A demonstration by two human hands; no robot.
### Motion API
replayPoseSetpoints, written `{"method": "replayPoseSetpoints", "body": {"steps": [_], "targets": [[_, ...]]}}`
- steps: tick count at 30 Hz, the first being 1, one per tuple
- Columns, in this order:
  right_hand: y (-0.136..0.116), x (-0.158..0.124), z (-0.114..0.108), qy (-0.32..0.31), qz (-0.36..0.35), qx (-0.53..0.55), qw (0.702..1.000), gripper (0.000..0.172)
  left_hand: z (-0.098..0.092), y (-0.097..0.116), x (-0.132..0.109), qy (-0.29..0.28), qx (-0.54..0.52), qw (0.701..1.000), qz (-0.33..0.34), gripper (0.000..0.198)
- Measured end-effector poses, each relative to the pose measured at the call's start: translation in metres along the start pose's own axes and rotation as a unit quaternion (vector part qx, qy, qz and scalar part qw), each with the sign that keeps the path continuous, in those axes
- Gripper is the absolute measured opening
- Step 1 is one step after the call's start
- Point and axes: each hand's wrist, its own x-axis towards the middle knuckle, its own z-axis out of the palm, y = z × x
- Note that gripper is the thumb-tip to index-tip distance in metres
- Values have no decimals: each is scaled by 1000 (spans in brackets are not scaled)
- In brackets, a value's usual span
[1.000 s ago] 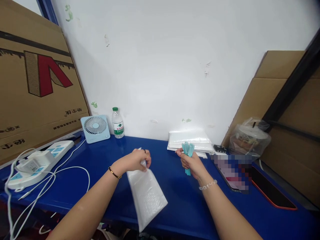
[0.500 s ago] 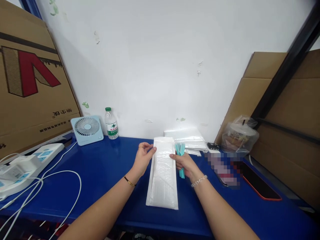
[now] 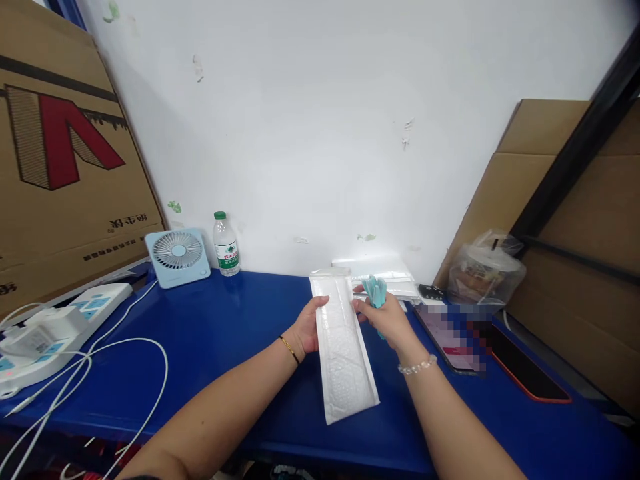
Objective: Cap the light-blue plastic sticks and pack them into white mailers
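A long white bubble mailer (image 3: 344,350) lies lengthwise above the blue table (image 3: 215,340), its open end toward the wall. My left hand (image 3: 309,325) grips its left edge, fingers tucked under it. My right hand (image 3: 385,319) is closed around a bunch of teal sticks (image 3: 375,292) standing upright, and its thumb side touches the mailer's right edge near the top. A stack of more white mailers (image 3: 385,275) rests against the wall just behind my right hand.
A small blue fan (image 3: 177,256) and a water bottle (image 3: 226,244) stand at the back left. A white power strip (image 3: 45,327) with cables lies far left. A phone (image 3: 453,333), a bagged drink cup (image 3: 487,275) and cardboard sheets (image 3: 565,220) sit to the right.
The mailer went from hanging crumpled in my left hand to lying straight between both hands. My left hand slid lower along its edge; my right hand with the sticks moved against it.
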Motion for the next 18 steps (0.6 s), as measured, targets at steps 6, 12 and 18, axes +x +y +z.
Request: {"method": "replayPoseSetpoints", "body": {"steps": [6,12,18], "targets": [[-54,28,-14,-116,60,126,983,34,4,2,-5,-110,-5,992,-59,67],[-97,55,-5,-84,1,284,955,20,12,9,-11,-136,29,990,-38,62],[-106,59,8,-62,-1,346,936,17,15,13,-14,-132,51,990,-28,61]]}}
